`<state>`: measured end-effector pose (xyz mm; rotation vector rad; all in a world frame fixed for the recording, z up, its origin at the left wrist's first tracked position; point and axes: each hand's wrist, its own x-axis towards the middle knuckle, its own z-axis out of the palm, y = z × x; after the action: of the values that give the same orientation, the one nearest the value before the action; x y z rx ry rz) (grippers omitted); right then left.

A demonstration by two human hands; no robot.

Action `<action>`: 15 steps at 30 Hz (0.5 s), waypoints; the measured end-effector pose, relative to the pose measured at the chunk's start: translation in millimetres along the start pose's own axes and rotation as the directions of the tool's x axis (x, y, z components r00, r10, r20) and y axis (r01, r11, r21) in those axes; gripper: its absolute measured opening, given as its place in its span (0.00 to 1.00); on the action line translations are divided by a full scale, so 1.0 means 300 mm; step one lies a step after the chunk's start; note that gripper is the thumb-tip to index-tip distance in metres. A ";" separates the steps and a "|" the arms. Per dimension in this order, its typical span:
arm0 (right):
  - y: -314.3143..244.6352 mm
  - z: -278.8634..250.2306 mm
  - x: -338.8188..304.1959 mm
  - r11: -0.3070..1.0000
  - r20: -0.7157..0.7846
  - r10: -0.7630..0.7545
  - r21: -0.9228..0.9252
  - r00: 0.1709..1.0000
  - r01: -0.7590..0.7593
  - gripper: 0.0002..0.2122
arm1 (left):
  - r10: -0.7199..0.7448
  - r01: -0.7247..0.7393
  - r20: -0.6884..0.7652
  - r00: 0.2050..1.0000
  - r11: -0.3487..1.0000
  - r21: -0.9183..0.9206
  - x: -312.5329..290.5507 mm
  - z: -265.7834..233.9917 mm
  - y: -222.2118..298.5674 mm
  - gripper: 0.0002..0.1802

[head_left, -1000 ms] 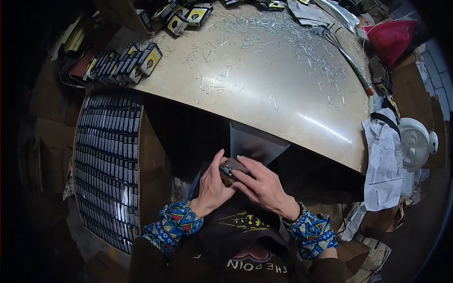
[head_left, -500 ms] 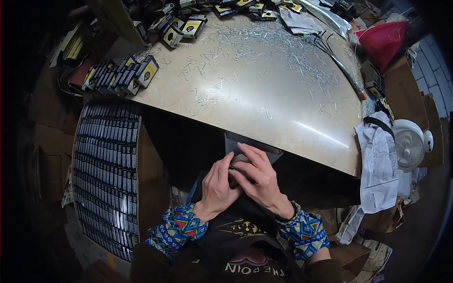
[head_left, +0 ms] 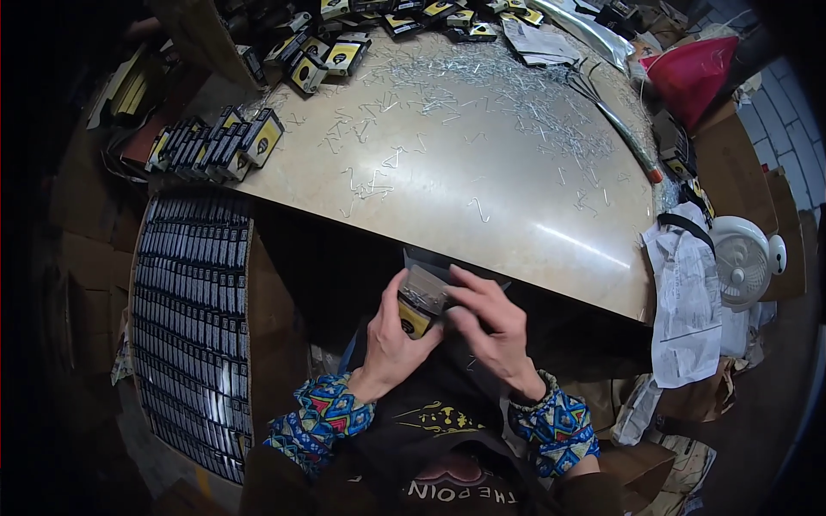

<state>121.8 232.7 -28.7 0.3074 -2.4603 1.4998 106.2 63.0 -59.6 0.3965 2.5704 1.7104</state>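
Observation:
A small black and yellow box (head_left: 414, 322) is held up in front of the table's near edge. My left hand (head_left: 391, 337) is closed around it, thumb and fingers on its sides. The box's upper part is greyish and see-through, and thin silvery bits of wire seem to show inside. Beside the box's right edge is my right hand (head_left: 496, 331), its fingers bent and apart, the tips slightly blurred. Whether those fingertips touch the box I cannot tell. Bent wire hooks (head_left: 479, 209) lie scattered over the pale table (head_left: 413, 193) beyond my hands.
At the left stands a carton (head_left: 251, 318) packed with rows of dark boxes. Several black and yellow boxes (head_left: 261, 138) line the table's left corner, more (head_left: 346, 54) lie at the back. Right side: a white fan (head_left: 740, 265), crumpled paper (head_left: 686, 314), a red plastic piece (head_left: 691, 77).
My hands have parted: the right moved slightly right, off the box, while the left keeps hold. The box's yellow face and see-through top, mostly covered before, now show.

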 end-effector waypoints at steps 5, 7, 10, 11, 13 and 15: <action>-0.010 -0.012 0.007 0.960 0.086 -0.154 -0.221 0.984 0.170 0.14 | 0.006 -0.006 0.007 1.000 0.994 -0.113 -0.005 0.002 0.015 0.47; 0.011 0.029 -0.006 0.980 0.111 -0.125 -0.139 0.986 0.140 0.16 | 0.045 -0.044 0.001 0.999 0.996 -0.082 -0.010 0.013 0.001 0.47; 0.021 0.043 -0.009 0.985 0.098 -0.114 -0.120 0.989 0.125 0.16 | 0.146 -0.146 -0.007 0.989 0.988 0.046 -0.010 0.019 -0.016 0.46; 0.021 0.049 -0.014 0.996 0.108 -0.066 -0.048 0.992 0.072 0.16 | 0.211 -0.209 0.000 0.978 0.967 0.144 -0.010 0.015 -0.016 0.46; 0.012 0.067 -0.024 1.000 0.123 -0.021 0.021 0.992 0.019 0.16 | 0.241 -0.240 0.018 0.970 0.952 0.192 0.000 0.006 -0.017 0.45; -0.007 0.090 -0.035 0.983 -0.142 0.127 0.149 0.982 -0.106 0.18 | 0.271 -0.271 0.036 0.962 0.933 0.236 0.008 0.007 -0.019 0.44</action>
<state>129.8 208.2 -42.3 0.0718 -2.2950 1.6824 103.0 63.4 -65.2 0.7978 2.8409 1.4615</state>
